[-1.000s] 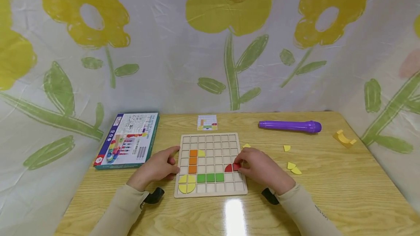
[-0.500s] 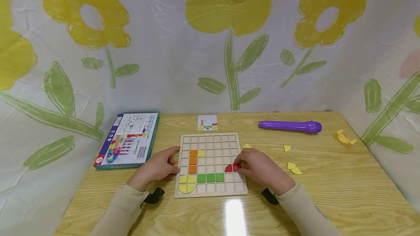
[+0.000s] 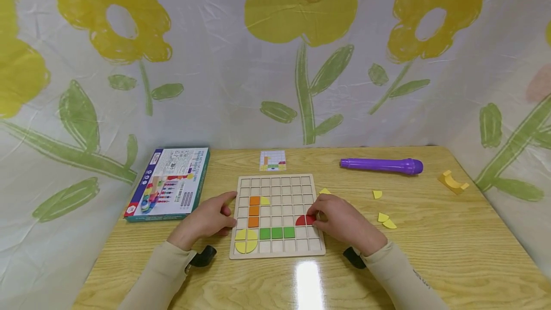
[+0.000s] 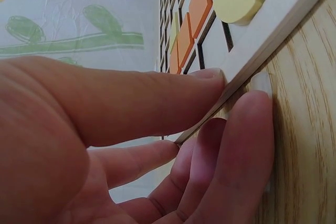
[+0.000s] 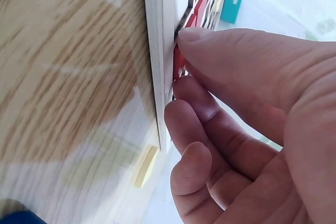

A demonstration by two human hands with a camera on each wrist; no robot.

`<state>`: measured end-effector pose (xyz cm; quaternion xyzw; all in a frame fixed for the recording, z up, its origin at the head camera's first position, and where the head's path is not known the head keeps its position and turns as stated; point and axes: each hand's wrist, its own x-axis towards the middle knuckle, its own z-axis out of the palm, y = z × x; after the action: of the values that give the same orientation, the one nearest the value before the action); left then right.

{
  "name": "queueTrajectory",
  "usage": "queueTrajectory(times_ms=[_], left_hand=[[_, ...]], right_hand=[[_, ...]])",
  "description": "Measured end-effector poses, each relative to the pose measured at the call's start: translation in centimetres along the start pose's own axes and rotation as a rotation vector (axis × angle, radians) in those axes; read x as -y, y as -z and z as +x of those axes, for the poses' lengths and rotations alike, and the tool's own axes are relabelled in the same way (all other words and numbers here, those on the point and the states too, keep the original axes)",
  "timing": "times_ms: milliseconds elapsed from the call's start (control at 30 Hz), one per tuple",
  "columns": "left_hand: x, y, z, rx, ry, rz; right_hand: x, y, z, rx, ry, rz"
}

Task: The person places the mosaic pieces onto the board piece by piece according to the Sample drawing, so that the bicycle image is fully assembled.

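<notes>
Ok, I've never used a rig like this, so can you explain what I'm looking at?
There's no machine: these are a person's bare left hand and right hand. The wide picture comes from a head-worn camera; each close-up comes from a wrist camera. On the wood-grain table lie a gridded wooden board with colored pieces set in it, a pattern card, a printed box, a purple microphone and loose yellow pieces. The left hand touches the board's left edge; the right pinches a red piece near its right edge.
</notes>
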<state>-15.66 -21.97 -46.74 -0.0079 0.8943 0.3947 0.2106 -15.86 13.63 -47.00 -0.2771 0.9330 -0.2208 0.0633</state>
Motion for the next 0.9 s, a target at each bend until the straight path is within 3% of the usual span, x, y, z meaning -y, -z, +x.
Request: queueTrajectory(times_ms=[533, 900], left_hand=[[-0.2, 0.1, 0.0, 0.001, -0.001, 0.019], [-0.1, 0.0, 0.0, 0.001, -0.017, 0.016]], right_hand=[[-0.1, 0.5, -0.2, -0.027, 0.0, -0.009], [-3.0, 3.9, -2.2, -0.085, -0.115, 0.034]])
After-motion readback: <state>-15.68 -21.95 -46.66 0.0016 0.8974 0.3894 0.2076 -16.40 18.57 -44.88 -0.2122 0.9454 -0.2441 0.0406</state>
